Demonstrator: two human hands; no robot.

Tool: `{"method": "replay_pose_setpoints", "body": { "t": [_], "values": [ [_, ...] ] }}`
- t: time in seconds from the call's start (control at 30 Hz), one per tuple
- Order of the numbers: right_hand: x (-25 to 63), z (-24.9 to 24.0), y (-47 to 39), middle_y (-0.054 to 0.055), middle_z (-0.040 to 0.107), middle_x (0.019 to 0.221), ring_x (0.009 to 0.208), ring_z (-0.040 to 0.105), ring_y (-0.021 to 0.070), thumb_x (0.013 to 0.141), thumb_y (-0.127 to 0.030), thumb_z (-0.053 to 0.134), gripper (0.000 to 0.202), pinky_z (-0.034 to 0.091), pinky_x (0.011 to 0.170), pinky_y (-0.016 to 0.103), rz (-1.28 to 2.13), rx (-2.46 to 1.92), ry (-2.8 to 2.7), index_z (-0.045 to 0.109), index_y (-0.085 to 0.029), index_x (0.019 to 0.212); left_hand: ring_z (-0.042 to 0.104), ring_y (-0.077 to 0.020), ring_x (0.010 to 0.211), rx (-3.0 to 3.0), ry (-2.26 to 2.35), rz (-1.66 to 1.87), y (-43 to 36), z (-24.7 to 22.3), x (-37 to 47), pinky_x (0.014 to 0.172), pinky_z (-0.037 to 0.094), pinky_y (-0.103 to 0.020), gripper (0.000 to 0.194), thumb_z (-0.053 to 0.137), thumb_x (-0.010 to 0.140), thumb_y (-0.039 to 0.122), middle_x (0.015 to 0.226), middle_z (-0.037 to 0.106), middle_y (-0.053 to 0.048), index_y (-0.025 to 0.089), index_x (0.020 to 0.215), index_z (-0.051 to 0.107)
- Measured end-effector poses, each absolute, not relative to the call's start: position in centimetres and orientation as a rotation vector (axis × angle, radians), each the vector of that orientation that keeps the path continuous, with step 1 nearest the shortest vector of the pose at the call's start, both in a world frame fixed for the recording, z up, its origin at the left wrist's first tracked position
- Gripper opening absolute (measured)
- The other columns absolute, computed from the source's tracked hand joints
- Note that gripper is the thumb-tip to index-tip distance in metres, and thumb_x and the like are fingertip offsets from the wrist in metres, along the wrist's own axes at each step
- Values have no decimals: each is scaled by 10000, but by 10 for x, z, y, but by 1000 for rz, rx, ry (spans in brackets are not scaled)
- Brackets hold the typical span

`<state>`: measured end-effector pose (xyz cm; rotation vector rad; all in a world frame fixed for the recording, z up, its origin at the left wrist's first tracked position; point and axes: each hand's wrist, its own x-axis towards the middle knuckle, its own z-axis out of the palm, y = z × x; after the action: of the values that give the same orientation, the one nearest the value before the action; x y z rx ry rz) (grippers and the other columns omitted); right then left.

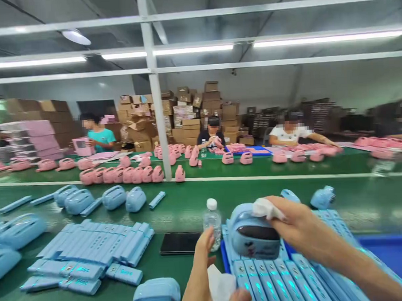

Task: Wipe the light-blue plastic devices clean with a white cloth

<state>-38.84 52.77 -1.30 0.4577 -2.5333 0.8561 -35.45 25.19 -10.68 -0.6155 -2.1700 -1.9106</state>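
Observation:
A rounded light-blue plastic housing with a dark oval window is raised above rows of blue bar-shaped parts. My right hand grips the top of this housing, with a white cloth between fingers and plastic. Lower down, my left hand is curled around a second white cloth, its fingers partly spread, just left of the bars. The bars lie side by side in a blue tray. Another blue housing sits at the bottom edge, left of my left hand.
A clear bottle and a black phone stand and lie beyond my left hand. Stacked blue bars and more blue housings cover the left. Across the green bench, several people handle pink parts behind a white post.

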Motion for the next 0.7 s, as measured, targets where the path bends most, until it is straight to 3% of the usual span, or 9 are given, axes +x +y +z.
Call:
{"method": "replay_pose_setpoints", "body": {
  "t": [0.07,0.17,0.27,0.33,0.4,0.7],
  "values": [
    [-356,-10,498,-28,733,950,871,674,203,1009,-252,476,205,535,792,319,1045,573,-2596,661,-308,939,580,-368,1445,-668,-2150,-2100,266,-111,-355,1132,579,-480,877,825,822,548,1578,590,-99,366,1577,417],
    [-324,-29,475,-17,740,1034,900,682,216,1020,-351,600,118,565,801,302,1415,484,-2481,687,-339,1100,625,-376,1398,-670,-2059,-2369,263,-116,-344,1154,570,-467,889,867,733,655,1498,670,-89,331,1479,510],
    [-309,-70,467,22,747,1225,1055,715,258,889,-531,815,540,605,915,313,1909,263,-2246,627,-361,1365,613,-379,1410,-540,-1989,-2393,251,-115,-326,1180,551,-480,936,896,681,691,1482,680,-94,327,1451,508],
    [-306,-96,461,70,707,1367,1212,689,300,799,-649,867,813,571,1049,366,2193,265,-2104,553,-340,1482,649,-364,1368,-458,-1962,-2390,249,-112,-317,1116,601,-459,926,917,672,668,1437,703,-80,351,1434,497],
    [-305,-114,453,99,672,1434,1300,649,325,737,-732,872,957,533,1113,401,2376,275,-2000,511,-330,1526,696,-346,1297,-425,-1962,-2377,250,-109,-312,1035,641,-417,903,925,664,664,1395,718,-69,365,1408,511],
    [-303,-126,431,83,717,1382,1306,654,344,721,-680,907,872,548,1092,386,2404,-25,-1808,585,-331,1452,709,-323,1251,-371,-1917,-2314,259,-115,-311,994,651,-389,828,910,709,637,1420,687,-74,361,1401,548]
  ]
}}
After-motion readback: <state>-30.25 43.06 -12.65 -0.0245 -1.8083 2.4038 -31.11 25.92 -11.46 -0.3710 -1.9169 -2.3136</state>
